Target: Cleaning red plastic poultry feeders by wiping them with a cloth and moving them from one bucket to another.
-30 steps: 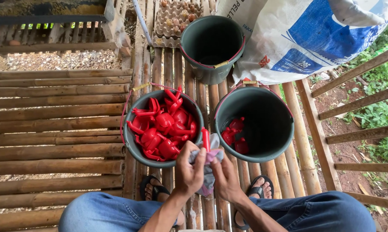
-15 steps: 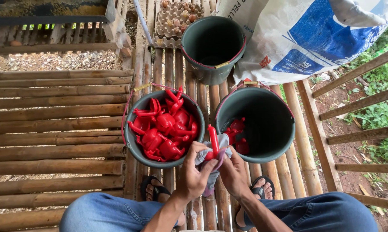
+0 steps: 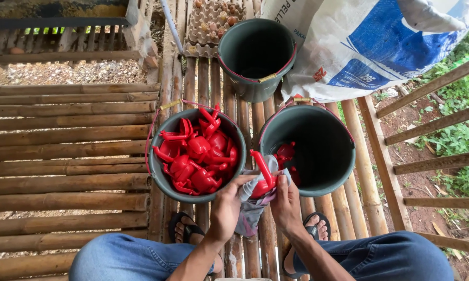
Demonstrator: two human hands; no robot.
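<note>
My left hand [image 3: 227, 204] and my right hand [image 3: 286, 203] are together between two grey buckets, both gripping a grey cloth [image 3: 251, 208] wrapped around a red plastic piece [image 3: 263, 174] with a long spout sticking up. The left bucket [image 3: 164, 177] is filled with several red plastic pieces [image 3: 198, 153] of the same kind. The right bucket [image 3: 343, 177] holds a few red pieces [image 3: 286, 152] at its near left wall. I sit with my knees in blue jeans apart and sandalled feet on the bamboo slats.
A third grey bucket [image 3: 255, 52] stands further back, dark inside. Behind it lies an egg tray [image 3: 213, 21] with some eggs. A large white and blue sack [image 3: 369, 41] leans at the right. Bamboo slat floor [image 3: 63, 145] spreads left; a railing [image 3: 427, 125] with ground and plants is right.
The red piece in the cloth has turned and lifted slightly toward the right bucket, with both hands shifting their grip around it. The buckets have not moved.
</note>
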